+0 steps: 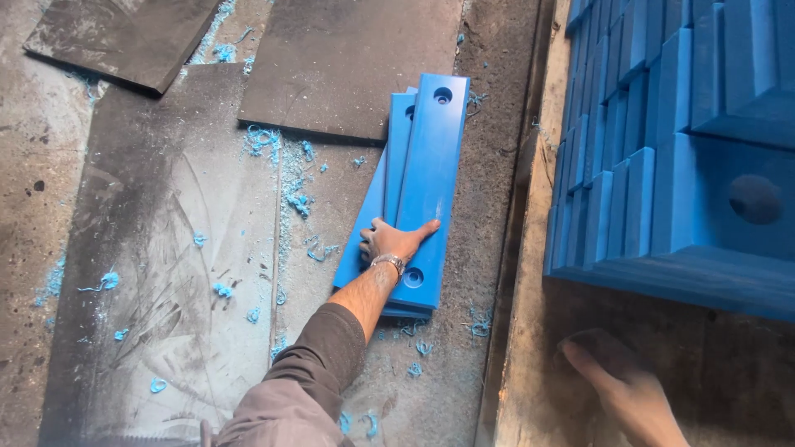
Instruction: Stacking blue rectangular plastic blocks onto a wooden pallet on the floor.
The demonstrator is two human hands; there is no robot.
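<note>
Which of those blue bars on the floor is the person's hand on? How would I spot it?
Find the dusty grey floor left of the big stack of blue blocks. A small pile of long blue bars lies there. The left hand presses the top bar, the widest, with a round hole at each end.

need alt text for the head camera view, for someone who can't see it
A person's left hand presses flat on a small stack of long blue plastic bars with round holes, lying on a dusty grey floor strewn with blue shavings. The right hand rests near stacked blue plastic blocks.
</note>
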